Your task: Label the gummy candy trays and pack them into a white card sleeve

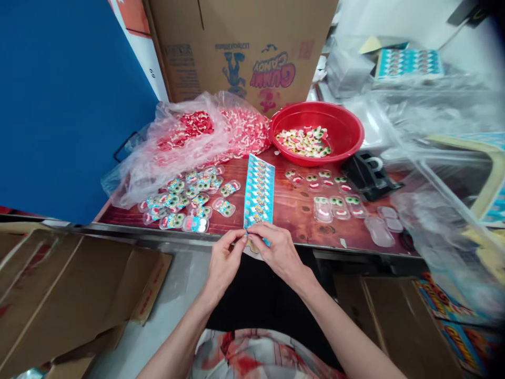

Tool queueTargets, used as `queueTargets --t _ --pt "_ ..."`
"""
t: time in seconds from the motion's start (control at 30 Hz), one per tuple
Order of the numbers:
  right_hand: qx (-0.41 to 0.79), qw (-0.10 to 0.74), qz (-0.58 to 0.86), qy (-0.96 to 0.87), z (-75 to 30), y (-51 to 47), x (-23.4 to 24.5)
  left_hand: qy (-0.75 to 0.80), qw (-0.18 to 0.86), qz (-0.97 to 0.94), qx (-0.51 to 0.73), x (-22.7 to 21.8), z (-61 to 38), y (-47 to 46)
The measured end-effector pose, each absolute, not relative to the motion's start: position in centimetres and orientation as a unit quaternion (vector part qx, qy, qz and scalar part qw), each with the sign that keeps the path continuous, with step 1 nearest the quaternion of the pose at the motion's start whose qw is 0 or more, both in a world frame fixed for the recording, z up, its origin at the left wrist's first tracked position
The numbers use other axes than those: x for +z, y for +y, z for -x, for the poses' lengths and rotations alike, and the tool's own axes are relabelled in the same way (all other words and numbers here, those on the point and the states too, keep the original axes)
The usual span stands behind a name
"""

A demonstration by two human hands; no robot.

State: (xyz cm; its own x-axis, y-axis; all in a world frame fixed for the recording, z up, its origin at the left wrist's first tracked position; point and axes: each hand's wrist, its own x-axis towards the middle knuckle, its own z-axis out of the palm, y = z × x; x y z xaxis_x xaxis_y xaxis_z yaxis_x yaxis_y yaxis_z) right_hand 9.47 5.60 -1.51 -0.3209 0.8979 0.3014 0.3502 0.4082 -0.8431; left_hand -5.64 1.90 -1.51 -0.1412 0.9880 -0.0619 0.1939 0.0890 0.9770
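Observation:
A long blue printed sticker strip (259,189) lies on the wooden-look table (300,210), its near end at the table's front edge. Both my hands pinch that near end: my left hand (224,261) from the left, my right hand (278,249) from the right, fingers pressed together on it. A small pale piece shows just under my fingers; I cannot make out what it is. Left of the strip lies a heap of sealed candy blister packs (185,202). To the right stand open clear blisters (339,202), some with gummy pieces in them.
A red bowl (343,129) of gummies stands at the back, beside a plastic bag of red-white candies (205,131) and a big Gummy Candy carton (244,47). A black tool (369,176) lies right. Clear plastic sheeting (437,200) covers the right; flattened cardboard (59,295) lies lower left.

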Motion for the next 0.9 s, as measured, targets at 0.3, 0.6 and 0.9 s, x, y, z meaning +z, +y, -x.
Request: queueTargets --t 0.3,0.6,0.9 --pt "0.373 0.365 0.414 -0.746 -11.4 6.8 0.2 0.557 0.412 -0.588 0.418 -1.2 5.3 3.0" --pt "0.342 0.378 0.406 -0.758 -11.5 6.6 0.3 0.565 0.379 -0.615 0.398 -0.4 4.8 3.3" --pt "0.314 0.365 0.429 -0.765 -11.2 6.6 0.9 0.560 0.315 -0.669 0.373 0.5 4.7 3.5"
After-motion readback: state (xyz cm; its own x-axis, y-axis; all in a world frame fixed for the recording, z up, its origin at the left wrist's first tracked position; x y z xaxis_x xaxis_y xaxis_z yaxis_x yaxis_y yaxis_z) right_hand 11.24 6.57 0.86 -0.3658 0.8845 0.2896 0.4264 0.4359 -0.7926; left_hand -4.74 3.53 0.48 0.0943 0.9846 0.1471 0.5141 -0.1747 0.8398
